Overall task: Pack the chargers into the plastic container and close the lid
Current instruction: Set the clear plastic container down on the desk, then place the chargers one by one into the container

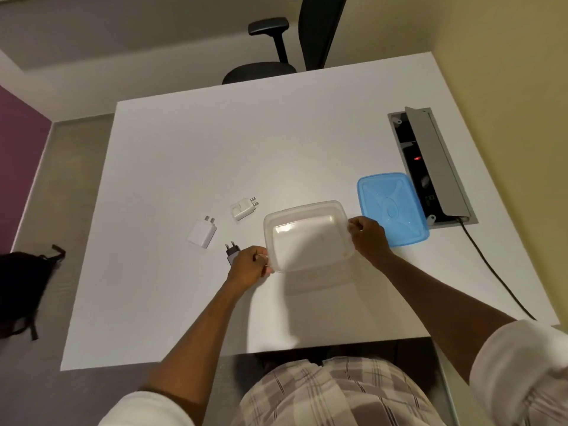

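Holding the clear plastic container (307,236) by opposite rims, the left hand (249,265) and right hand (367,238) each pinch an edge above the bench (215,149). All three chargers lie to its left; the black charger (232,249) sits just beside the left grip, so that hand is nearer. The blue lid (392,207) waits on the right.

White table (190,142), black office chair (276,47) at its far edge, open power socket box (430,161) with a black cable (491,269), perhaps a dark backpack (21,287) on the floor.
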The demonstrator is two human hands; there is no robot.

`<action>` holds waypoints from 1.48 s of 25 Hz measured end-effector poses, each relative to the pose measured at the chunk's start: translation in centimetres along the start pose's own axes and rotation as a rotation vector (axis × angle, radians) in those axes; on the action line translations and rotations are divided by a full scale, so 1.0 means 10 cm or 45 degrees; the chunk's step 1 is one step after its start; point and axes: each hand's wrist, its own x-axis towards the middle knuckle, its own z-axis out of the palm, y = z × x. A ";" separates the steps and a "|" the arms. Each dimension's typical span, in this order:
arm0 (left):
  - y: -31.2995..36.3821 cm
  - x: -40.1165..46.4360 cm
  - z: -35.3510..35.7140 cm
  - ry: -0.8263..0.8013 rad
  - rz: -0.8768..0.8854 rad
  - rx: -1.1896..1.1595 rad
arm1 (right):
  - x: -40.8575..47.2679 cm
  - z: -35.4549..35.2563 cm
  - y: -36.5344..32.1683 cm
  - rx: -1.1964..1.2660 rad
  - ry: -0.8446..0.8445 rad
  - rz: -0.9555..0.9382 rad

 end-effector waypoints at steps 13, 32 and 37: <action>-0.99 -0.03 -0.56 0.490 0.182 0.305 | -1.04 1.18 -1.24 -0.020 -0.181 -0.736; -1.77 0.20 -0.22 0.525 0.343 0.943 | -1.25 2.03 -1.30 -0.427 -0.376 -0.634; -1.75 0.21 -0.21 0.544 0.351 0.863 | -1.22 1.24 -1.40 -0.259 -0.169 -0.486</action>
